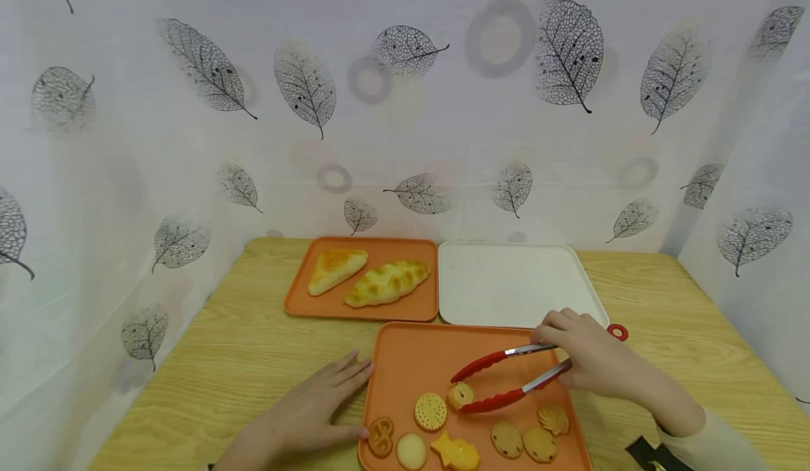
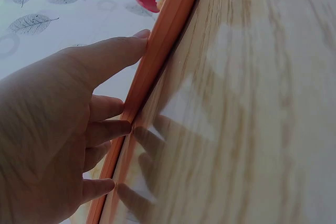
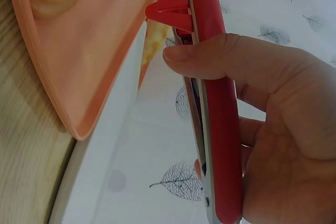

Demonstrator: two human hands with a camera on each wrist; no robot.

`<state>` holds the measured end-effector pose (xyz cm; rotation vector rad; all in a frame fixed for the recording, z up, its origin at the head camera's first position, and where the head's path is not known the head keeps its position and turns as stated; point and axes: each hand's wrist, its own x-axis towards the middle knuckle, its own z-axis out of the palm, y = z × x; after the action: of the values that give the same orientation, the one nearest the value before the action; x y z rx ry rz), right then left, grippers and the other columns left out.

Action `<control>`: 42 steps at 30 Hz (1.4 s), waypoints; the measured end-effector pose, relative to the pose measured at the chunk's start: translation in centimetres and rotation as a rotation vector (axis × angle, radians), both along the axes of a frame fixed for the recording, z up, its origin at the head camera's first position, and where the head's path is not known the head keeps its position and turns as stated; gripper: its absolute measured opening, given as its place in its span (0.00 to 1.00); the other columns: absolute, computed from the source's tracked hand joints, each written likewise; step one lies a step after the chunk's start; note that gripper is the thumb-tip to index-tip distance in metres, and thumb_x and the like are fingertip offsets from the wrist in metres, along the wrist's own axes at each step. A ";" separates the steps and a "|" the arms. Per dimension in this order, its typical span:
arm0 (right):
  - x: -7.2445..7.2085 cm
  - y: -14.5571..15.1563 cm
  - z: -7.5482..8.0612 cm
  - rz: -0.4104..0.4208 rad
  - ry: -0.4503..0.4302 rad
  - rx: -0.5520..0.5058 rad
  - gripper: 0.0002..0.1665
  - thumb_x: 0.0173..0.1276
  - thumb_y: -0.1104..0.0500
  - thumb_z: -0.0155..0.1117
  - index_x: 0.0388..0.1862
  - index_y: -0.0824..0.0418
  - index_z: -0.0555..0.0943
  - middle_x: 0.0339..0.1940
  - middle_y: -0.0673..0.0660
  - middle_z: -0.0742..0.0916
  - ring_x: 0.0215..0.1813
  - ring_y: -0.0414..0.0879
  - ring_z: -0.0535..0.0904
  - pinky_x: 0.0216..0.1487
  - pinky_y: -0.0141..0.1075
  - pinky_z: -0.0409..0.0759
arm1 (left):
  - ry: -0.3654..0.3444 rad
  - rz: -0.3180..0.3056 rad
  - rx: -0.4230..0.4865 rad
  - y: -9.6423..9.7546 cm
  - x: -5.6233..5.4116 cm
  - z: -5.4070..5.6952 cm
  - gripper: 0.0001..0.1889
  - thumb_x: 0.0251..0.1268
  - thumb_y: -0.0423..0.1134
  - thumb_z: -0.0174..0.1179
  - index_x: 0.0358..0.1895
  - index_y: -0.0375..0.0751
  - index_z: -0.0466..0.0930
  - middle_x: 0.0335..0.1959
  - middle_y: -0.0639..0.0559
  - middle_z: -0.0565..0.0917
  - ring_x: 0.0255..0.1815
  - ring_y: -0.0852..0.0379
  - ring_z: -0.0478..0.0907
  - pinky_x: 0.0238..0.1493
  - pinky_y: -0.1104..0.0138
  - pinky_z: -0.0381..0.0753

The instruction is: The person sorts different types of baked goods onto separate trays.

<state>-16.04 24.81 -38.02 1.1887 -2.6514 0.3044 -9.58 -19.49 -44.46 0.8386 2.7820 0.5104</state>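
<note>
My right hand (image 1: 585,351) grips red-and-silver tongs (image 1: 487,404), thumb and fingers wrapped round the handles in the right wrist view. The tongs' red tips are spread apart over the front orange tray (image 1: 468,341). Between them lies a small round cookie (image 1: 461,395), with the lower tip right at its edge. My left hand (image 1: 316,401) has its fingers extended, and the fingertips touch the left rim of that tray. Near its thumb is a pretzel-shaped cookie (image 1: 381,436). A round dotted cracker (image 1: 431,412) lies left of the tongs.
On the front tray are also a pale round cookie (image 1: 411,451), a star-shaped cookie (image 1: 446,448), a swirl cookie (image 1: 553,420) and chip cookies (image 1: 507,440). Behind stand an orange tray (image 1: 373,244) with a triangular pastry (image 1: 337,270) and a braided bread (image 1: 388,284), and a white tray (image 1: 512,281).
</note>
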 end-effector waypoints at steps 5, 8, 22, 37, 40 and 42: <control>-0.5 1.0 0.3 -0.032 0.054 -0.027 0.35 0.29 0.65 0.79 0.42 0.45 0.81 0.38 0.39 0.79 0.39 0.36 0.70 0.35 0.31 0.65 | -0.007 0.001 0.001 0.0 0.0 0.0 0.45 0.62 0.73 0.48 0.78 0.56 0.52 0.78 0.52 0.58 0.80 0.47 0.51 0.73 0.44 0.61; -1.1 1.6 0.5 -0.042 0.107 -0.041 0.34 0.28 0.65 0.79 0.41 0.47 0.82 0.37 0.40 0.80 0.37 0.36 0.70 0.34 0.32 0.67 | -0.005 0.004 0.004 0.0 0.0 0.0 0.45 0.62 0.73 0.48 0.78 0.55 0.53 0.78 0.51 0.57 0.80 0.46 0.52 0.73 0.44 0.61; -4.2 6.8 1.9 -0.214 0.143 -0.070 0.33 0.31 0.65 0.84 0.42 0.57 0.82 0.39 0.55 0.83 0.36 0.49 0.77 0.31 0.40 0.75 | 0.012 0.004 0.003 -0.1 0.2 -0.3 0.44 0.62 0.73 0.48 0.78 0.56 0.53 0.78 0.50 0.58 0.79 0.46 0.53 0.73 0.45 0.62; -8.8 11.8 2.6 -0.428 0.038 -0.007 0.31 0.42 0.61 0.81 0.47 0.63 0.79 0.41 0.69 0.82 0.36 0.59 0.77 0.27 0.51 0.74 | -0.004 0.006 -0.001 0.0 0.1 -0.1 0.45 0.62 0.73 0.47 0.78 0.56 0.52 0.79 0.52 0.57 0.80 0.48 0.52 0.73 0.45 0.61; -9.5 12.2 2.6 -0.469 -0.003 0.003 0.30 0.45 0.61 0.79 0.48 0.64 0.78 0.43 0.72 0.81 0.38 0.63 0.77 0.30 0.57 0.74 | -0.006 0.006 -0.001 0.0 0.0 -0.1 0.45 0.62 0.73 0.47 0.78 0.56 0.52 0.78 0.53 0.57 0.80 0.48 0.51 0.73 0.45 0.61; -9.9 12.4 2.4 -0.502 -0.025 0.010 0.30 0.47 0.60 0.78 0.50 0.64 0.78 0.45 0.73 0.80 0.40 0.66 0.77 0.33 0.59 0.73 | -0.005 0.006 -0.001 0.0 0.0 -0.1 0.45 0.62 0.73 0.48 0.78 0.56 0.52 0.78 0.53 0.58 0.80 0.48 0.51 0.73 0.45 0.61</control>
<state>-25.94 37.23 -35.61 0.4878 -2.8542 0.2151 -9.57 -19.49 -44.52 0.8283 2.7811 0.5113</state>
